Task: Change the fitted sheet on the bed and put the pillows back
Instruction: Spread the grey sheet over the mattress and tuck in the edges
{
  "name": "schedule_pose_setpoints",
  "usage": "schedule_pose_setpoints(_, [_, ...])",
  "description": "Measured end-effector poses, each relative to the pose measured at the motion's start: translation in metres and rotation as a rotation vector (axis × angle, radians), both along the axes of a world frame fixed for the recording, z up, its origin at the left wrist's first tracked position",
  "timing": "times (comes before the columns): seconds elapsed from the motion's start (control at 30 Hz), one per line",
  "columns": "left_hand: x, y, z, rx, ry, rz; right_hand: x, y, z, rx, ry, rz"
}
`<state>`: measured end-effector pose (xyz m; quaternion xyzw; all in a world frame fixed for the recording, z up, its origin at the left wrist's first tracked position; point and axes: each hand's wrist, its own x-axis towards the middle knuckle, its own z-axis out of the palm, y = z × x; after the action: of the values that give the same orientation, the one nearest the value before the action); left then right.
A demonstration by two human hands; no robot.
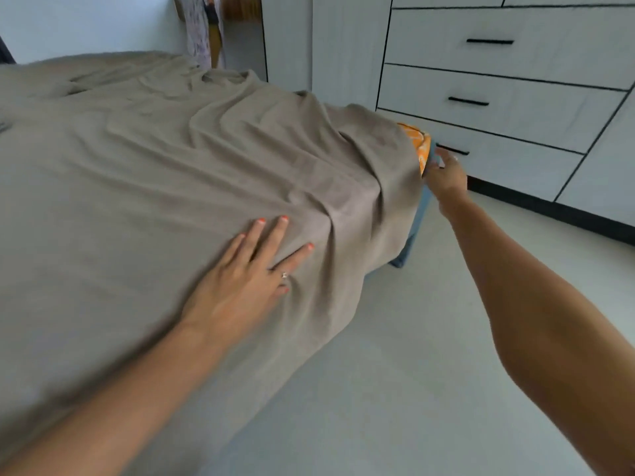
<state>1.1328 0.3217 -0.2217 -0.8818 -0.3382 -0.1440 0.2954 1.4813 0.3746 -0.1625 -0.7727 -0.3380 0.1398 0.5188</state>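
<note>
Sheet, plain grey-brown and pretty wrinkled, is draped loose over the bed, hanging down the side. It's pressed flat near the edge by the left hand, fingers spread. At the far corner, something orange and blue is touched by the right hand; its grip can't be made out.
</note>
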Motion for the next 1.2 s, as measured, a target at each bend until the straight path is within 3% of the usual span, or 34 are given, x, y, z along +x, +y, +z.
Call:
schedule_pose_setpoints(0.13, [-0.003, -0.004, 0.007, 0.022, 0.046, 0.060, 0.017, 0.039, -0.006, -0.078, 0.330, 0.132])
schedule_pose_setpoints(0.27, [-0.004, -0.011, 0.018, -0.083, 0.088, 0.091, -0.004, 0.042, 0.013, -0.207, 0.259, 0.278])
schedule_pose_setpoints(0.43, [-0.003, -0.011, 0.025, -0.144, 0.178, 0.145, 0.023, 0.024, 0.032, -0.410, 0.525, 0.714])
schedule_pose_setpoints(0.6, [0.001, -0.017, 0.029, -0.144, 0.168, 0.215, 0.050, 0.010, 0.019, -0.327, 0.679, 0.829])
schedule_pose_setpoints(0.8, [0.020, -0.026, 0.041, -0.252, 0.043, 0.289, 0.081, 0.016, 0.045, 0.255, 1.075, 0.655])
schedule_pose_setpoints(0.97, [0.047, -0.045, 0.056, -0.254, 0.120, 0.120, 0.140, 0.016, 0.044, 0.591, 1.093, 0.331])
schedule_pose_setpoints(1.07, [0.053, -0.053, 0.050, -0.323, 0.202, 0.058, 0.167, 0.005, 0.016, 0.561, 1.097, 0.122])
schedule_pose_setpoints(1.2, [0.052, -0.048, 0.052, -0.286, 0.275, 0.072, 0.137, -0.045, 0.014, 0.198, 1.088, 0.148])
